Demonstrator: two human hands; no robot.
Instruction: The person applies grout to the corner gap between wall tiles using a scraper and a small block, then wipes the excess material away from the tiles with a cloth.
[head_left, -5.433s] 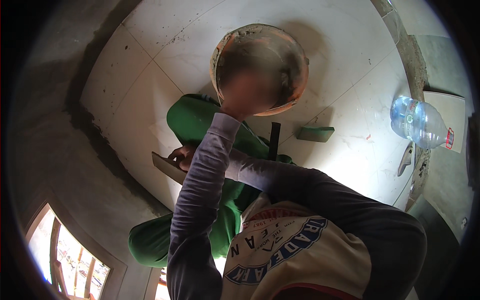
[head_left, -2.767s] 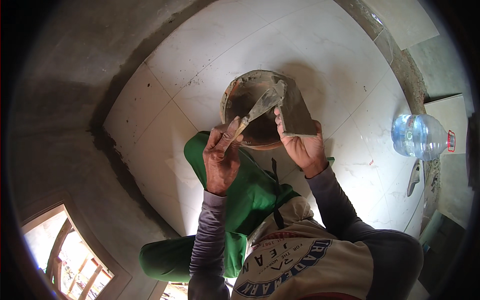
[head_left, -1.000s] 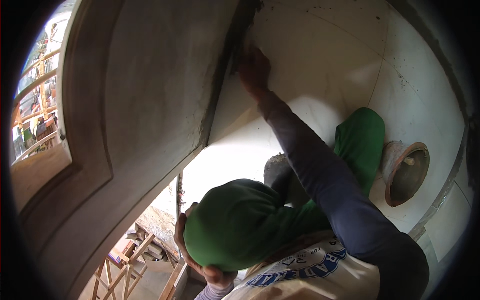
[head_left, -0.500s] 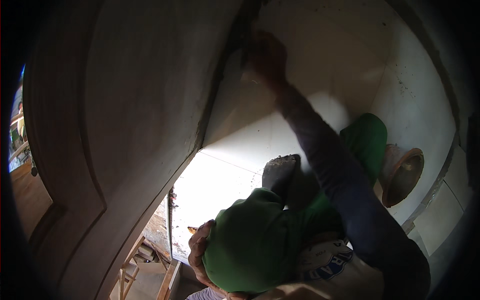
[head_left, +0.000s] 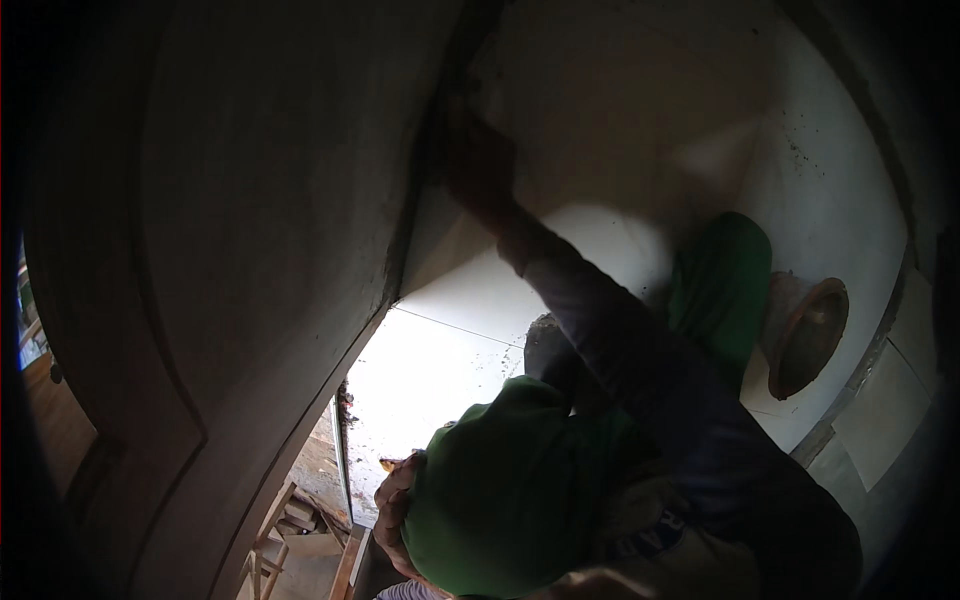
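My right hand point(head_left: 478, 165) reaches far forward, into shadow at the dark joint where the white tiled floor point(head_left: 590, 255) meets a tall panel point(head_left: 270, 200). Its fingers look closed, but whatever they may hold is lost in the dark. Beside my green-trousered knee point(head_left: 490, 490) is my left hand point(head_left: 395, 505), fingers curled. A small orange-yellow tip point(head_left: 388, 464) shows just beyond those fingers; the rest of that thing is hidden. Below my right forearm a dark shoe point(head_left: 545, 345) stands on the tiles.
A brown-rimmed bowl-like container point(head_left: 808, 340) stands right of my other knee point(head_left: 725, 290). Loose tile pieces point(head_left: 885, 415) lie past a grey mortar strip at the right. At lower left, beyond the panel's edge, are a wooden frame point(head_left: 265, 545) and wood offcuts point(head_left: 300, 512).
My right hand has moved left and slightly nearer, closer to the panel, and into deeper shadow. The left hand stays by the knee. The view has shifted a little.
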